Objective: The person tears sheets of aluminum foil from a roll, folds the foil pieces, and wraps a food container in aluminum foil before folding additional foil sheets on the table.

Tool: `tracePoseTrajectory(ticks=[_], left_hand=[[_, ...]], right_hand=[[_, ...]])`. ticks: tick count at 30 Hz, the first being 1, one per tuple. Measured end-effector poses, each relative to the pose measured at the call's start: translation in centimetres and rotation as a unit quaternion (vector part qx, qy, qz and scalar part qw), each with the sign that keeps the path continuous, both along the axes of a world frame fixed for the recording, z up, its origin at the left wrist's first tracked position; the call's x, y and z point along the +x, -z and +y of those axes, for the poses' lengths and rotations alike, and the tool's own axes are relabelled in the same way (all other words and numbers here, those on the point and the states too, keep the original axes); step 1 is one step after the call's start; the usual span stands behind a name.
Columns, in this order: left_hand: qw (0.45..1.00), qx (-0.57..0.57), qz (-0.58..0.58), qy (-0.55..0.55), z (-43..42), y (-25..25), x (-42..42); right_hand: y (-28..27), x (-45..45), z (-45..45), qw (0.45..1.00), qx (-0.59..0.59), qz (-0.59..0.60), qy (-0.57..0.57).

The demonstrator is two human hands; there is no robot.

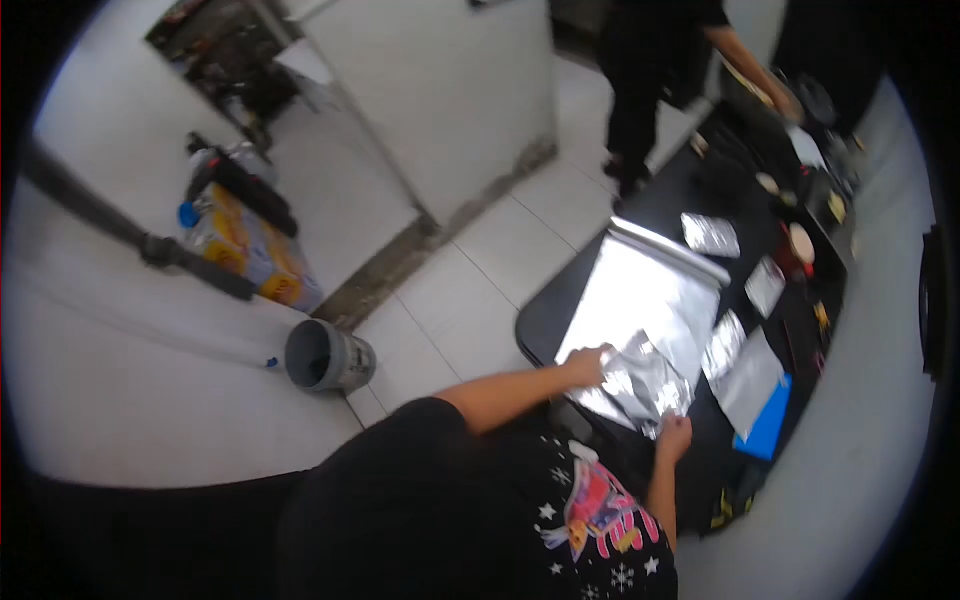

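A sheet of aluminum foil [640, 300] lies unrolled over the near end of the black table, with the foil roll [670, 252] along its far edge. On top of its near part is a crumpled piece of foil [645, 372]; whether it is joined to the sheet I cannot tell. My left hand [587, 367] is closed on the left side of this crumpled foil. Lower right, my right hand [676, 437] pinches the crumpled foil by its near edge.
Foil-wrapped packets [710, 235] lie right of the sheet, near a grey sheet [750, 385] and a blue flat item [767, 425]. Another person [635, 90] stands at the table's far end, reaching over it. A grey bucket [345, 358] is on the floor at left.
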State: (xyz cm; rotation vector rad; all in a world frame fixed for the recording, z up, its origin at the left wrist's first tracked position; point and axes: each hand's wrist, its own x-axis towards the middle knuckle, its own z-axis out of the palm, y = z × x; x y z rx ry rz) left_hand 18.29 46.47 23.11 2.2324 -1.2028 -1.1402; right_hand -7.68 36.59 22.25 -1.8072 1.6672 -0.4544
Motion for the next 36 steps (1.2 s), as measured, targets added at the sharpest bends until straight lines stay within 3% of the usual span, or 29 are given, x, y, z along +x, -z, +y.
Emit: tracePoseTrajectory(ticks=[1, 2, 6, 17, 20, 22, 24, 29, 32, 36], left_hand=[[1.000, -0.017, -0.009, -0.003, 0.1, 1.2, -0.2], [0.999, 0.011, 0.038, -0.009, 0.0, -0.2, 0.0], [1.000, 0.001, -0.002, -0.006, 0.1, -2.9, 0.0], [1.000, 0.021, 0.007, -0.015, 0.0, -4.0, 0.1], [0.993, -0.073, -0.080, -0.044, 0.3, -5.7, -0.9], [0.939, -0.257, -0.219, 0.060, -0.4, -7.4, -1.4], [0.889, -0.371, -0.191, 0.188, -2.4, -5.7, -1.3], [0.873, -0.310, -0.216, 0.308, -6.8, -3.6, -2.5], [0.895, -0.256, -0.212, 0.296, -6.9, -3.3, -3.1], [0.893, -0.293, -0.203, 0.276, -7.3, -2.0, -3.1]], right_hand=[[0.4, -0.2, 0.1, 0.999, -0.032, 0.016, -0.009], [-0.3, -0.1, 0.3, 0.999, -0.029, 0.040, -0.012], [-2.7, 1.7, 1.6, 0.996, -0.014, 0.076, 0.054], [-4.2, 2.3, 2.2, 0.995, 0.013, 0.085, 0.056], [-3.9, 2.2, 2.1, 0.996, -0.007, 0.076, 0.045], [-4.1, 2.1, 2.2, 0.996, 0.000, 0.077, 0.045], [-4.0, 2.5, 2.0, 0.996, -0.001, 0.075, 0.048], [-4.2, 2.3, 2.5, 0.996, -0.007, 0.063, 0.060], [-4.0, 2.3, 2.5, 0.996, -0.012, 0.056, 0.072], [-3.3, 1.9, 2.6, 0.995, 0.004, 0.063, 0.079]])
